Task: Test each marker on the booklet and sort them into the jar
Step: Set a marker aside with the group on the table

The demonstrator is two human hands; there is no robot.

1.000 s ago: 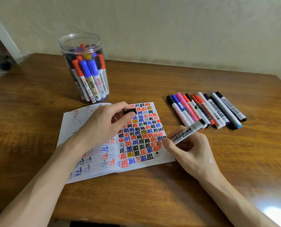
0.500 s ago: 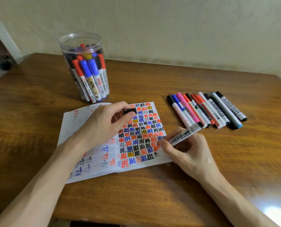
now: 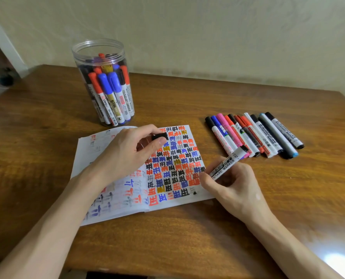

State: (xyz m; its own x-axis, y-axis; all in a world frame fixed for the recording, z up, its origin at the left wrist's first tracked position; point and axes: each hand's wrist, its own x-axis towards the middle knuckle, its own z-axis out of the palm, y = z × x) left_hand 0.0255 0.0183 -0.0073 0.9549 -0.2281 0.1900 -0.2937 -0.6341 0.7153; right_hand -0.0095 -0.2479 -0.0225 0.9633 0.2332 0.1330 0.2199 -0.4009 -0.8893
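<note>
Right hand [image 3: 234, 190] grips marker [image 3: 226, 166], tip at near-right corner of booklet [image 3: 83, 164], barrel slanting rightward; left hand [image 3: 125, 154] pinches cap [image 3: 159, 136] over booklet.

Uncapped white marker [image 3: 226, 165] tilted over open booklet [image 3: 85, 150], clear jar [image 3: 115, 44] behind.

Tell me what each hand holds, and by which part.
The right hand holds the white marker low on its barrel, near the tip. The left hand pinches a black cap by its sides.
</note>
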